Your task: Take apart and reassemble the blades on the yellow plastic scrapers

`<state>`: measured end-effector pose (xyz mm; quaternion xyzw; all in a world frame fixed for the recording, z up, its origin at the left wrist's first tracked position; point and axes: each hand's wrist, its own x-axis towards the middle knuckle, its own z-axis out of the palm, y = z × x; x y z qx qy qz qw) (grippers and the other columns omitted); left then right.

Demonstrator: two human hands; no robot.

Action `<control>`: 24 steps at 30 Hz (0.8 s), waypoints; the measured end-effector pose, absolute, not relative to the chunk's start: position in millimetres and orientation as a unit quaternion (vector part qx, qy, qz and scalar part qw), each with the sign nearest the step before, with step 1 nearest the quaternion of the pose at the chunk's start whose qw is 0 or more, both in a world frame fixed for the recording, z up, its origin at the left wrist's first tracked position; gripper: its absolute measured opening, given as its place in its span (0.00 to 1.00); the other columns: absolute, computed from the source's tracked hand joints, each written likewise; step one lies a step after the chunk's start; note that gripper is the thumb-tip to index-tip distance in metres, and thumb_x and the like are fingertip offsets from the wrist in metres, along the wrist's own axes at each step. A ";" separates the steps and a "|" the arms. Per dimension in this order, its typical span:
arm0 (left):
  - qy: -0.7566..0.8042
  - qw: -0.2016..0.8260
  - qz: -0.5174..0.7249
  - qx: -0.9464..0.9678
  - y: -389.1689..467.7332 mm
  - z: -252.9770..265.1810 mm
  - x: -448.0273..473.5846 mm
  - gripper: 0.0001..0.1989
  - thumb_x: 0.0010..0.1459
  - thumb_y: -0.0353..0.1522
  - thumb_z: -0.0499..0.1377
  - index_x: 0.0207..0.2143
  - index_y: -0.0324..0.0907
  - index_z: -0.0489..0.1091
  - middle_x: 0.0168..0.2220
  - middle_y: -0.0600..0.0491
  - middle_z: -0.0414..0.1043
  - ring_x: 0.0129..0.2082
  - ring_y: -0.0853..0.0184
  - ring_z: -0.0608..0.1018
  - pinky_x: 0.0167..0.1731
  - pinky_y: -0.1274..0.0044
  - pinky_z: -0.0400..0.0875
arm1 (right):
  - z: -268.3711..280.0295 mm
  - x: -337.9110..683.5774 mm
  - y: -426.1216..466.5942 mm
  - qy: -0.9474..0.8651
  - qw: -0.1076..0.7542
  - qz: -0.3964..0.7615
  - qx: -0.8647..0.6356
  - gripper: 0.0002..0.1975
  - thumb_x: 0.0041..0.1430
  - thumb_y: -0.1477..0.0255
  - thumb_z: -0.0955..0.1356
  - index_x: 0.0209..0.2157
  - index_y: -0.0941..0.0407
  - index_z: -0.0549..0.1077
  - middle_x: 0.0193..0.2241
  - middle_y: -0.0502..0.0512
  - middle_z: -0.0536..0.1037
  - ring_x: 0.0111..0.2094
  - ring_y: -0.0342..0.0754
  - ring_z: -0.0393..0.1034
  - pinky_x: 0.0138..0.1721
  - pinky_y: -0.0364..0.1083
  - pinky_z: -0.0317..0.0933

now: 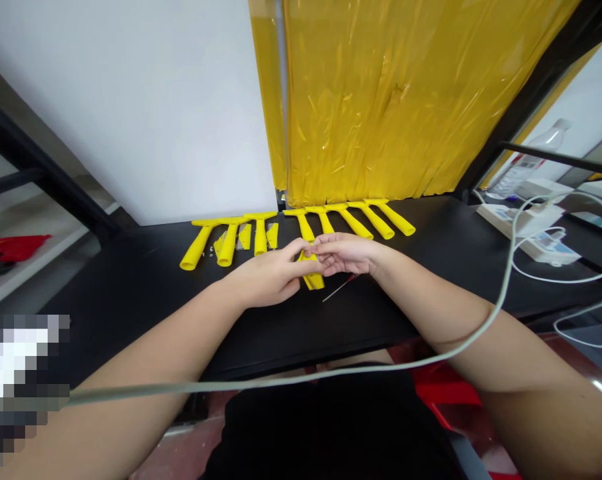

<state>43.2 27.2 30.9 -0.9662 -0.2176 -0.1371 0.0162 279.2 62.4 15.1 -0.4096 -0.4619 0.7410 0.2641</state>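
Observation:
My left hand [277, 273] is closed, its thumb and index finger pinched over a yellow plastic piece [314, 283] that shows below the thumb. Fingertips of my right hand [345, 253] meet those of the left in a pinch. Whatever is between them is too small or hidden to name. Under my right hand a thin metal shaft [337, 291] with a reddish end, like a screwdriver, points down and left; whether the hand grips it I cannot tell. Just beyond, several yellow T-shaped handles with hollow ends, one a handle [197, 248] at far left, lie in a row.
Small yellow pieces [245, 237] and tiny metal bits lie among the left handles on the black table [161, 287]. A pale cable [505, 293] loops across in front of my arms. White boxes [545, 243] and a plastic bottle [535, 157] stand right. Yellow sheeting [381, 100] hangs behind.

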 end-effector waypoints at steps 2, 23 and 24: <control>-0.217 0.016 -0.139 -0.966 27.6 30.2 43.1 0.24 0.62 0.23 0.54 0.57 0.49 0.74 0.59 0.46 0.66 0.34 0.71 0.76 0.30 0.79 0.74 | 15.0 279.7 62.3 -0.467 0.256 0.742 -0.408 0.05 0.66 0.76 0.73 0.36 0.58 0.73 0.26 0.51 0.79 0.26 0.42 0.78 0.30 0.39 0.77; -0.190 0.021 -0.199 -0.961 37.7 29.9 35.1 0.08 0.65 0.26 0.57 0.43 0.43 0.75 0.57 0.47 0.74 0.44 0.65 0.82 0.39 0.75 0.76 | 16.5 281.7 59.9 -0.538 0.293 0.690 -0.386 0.12 0.64 0.70 0.76 0.34 0.55 0.70 0.24 0.51 0.81 0.24 0.43 0.79 0.30 0.41 0.78; -0.192 0.023 -0.200 -0.960 37.6 30.1 35.1 0.08 0.66 0.26 0.58 0.43 0.43 0.75 0.57 0.47 0.74 0.44 0.65 0.82 0.39 0.75 0.77 | 16.8 281.6 59.5 -0.541 0.299 0.687 -0.382 0.12 0.63 0.70 0.76 0.34 0.55 0.70 0.23 0.50 0.80 0.24 0.43 0.79 0.30 0.41 0.78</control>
